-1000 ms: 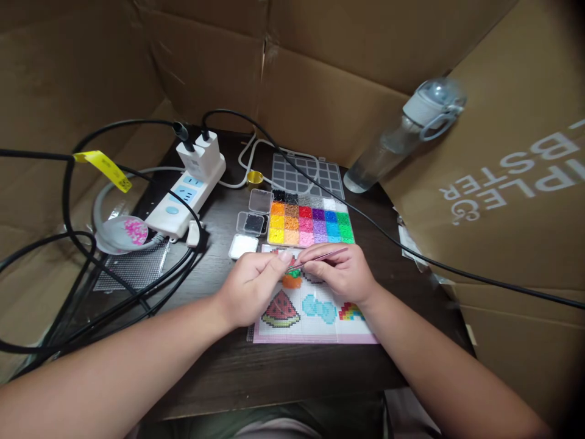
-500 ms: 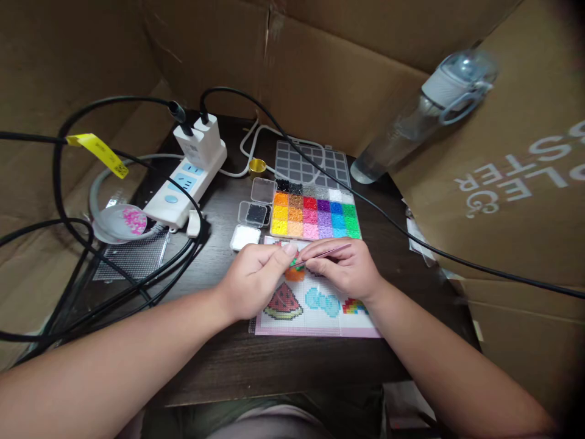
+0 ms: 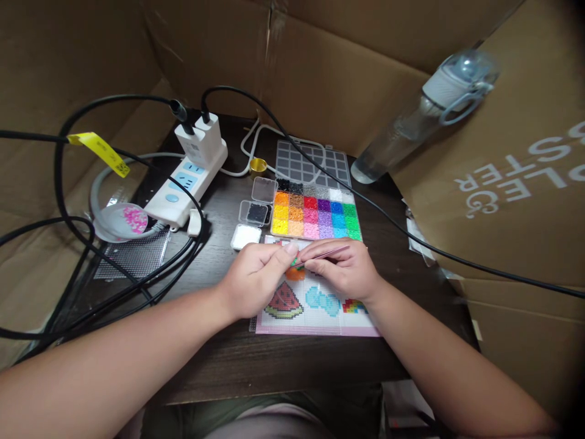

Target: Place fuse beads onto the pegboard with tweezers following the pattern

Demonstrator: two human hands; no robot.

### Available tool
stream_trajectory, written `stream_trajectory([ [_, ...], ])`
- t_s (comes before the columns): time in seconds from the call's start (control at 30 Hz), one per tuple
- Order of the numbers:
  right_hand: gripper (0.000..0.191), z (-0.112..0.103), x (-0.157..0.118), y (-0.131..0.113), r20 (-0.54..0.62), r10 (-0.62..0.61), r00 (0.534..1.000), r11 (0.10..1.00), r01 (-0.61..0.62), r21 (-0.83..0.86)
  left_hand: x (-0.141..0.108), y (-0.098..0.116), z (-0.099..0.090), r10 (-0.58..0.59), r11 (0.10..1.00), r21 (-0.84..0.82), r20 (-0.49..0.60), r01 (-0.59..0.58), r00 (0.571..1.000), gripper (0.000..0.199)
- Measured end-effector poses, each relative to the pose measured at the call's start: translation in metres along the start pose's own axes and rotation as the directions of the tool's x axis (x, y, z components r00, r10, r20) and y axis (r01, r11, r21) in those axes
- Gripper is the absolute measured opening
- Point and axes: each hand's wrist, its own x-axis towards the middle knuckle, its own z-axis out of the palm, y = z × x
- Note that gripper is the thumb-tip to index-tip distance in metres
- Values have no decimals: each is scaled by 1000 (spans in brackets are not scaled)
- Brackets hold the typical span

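My right hand (image 3: pixel 350 268) pinches a pair of pinkish tweezers (image 3: pixel 331 252), their tips pointing left towards my left thumb. Thumb against fingers, my left hand (image 3: pixel 256 274) is closed just beside those tips; what it grips is hidden. A few green beads (image 3: pixel 295 262) show between the two hands, above an orange patch (image 3: pixel 295 275). Both hands are over a pattern sheet (image 3: pixel 315 326) with a watermelon slice (image 3: pixel 284 301), a light blue bow shape (image 3: pixel 322 301) and a rainbow (image 3: pixel 353 306). A clear pegboard edge (image 3: pixel 252 325) shows at its left.
Behind the hands stands a sorted bead box (image 3: pixel 309 210) with its lid (image 3: pixel 313 163) open. Small cases hold white beads (image 3: pixel 245 236) and black beads (image 3: pixel 258 213). A power strip (image 3: pixel 183 189), black cables (image 3: pixel 59 183), a bead dish (image 3: pixel 121 222) and a bottle (image 3: pixel 402 131) surround them.
Almost nothing differs. The tweezers' rear end has shifted very slightly, and both hands stay in the same place over the sheet.
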Motion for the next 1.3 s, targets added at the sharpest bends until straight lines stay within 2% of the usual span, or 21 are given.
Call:
stream_trajectory([
  [0.23,8,-5,0,-2,-48,12,999,1000,-11,22,-1,-2,0,-32,999,12,-2,32,999,49],
  [0.33,8,-11,1,-1,-153,14,988,1000,-11,21,-2,-2,0,-49,998,30,-8,49,999,50],
  [0.47,12,-15,5,2,-346,54,937,999,-53,12,-3,-1,0,-75,997,19,-4,75,997,51],
  [0.7,16,-7,15,-3,-523,92,847,986,-152,-73,0,1,0,-65,998,6,35,65,997,49],
  [1.0,14,1,22,-5,-537,84,839,980,-168,-109,-1,0,1,-93,996,17,27,93,995,50],
  [1.3,27,-4,20,12,-534,172,828,980,-198,7,-1,1,0,-83,997,7,34,83,996,50],
])
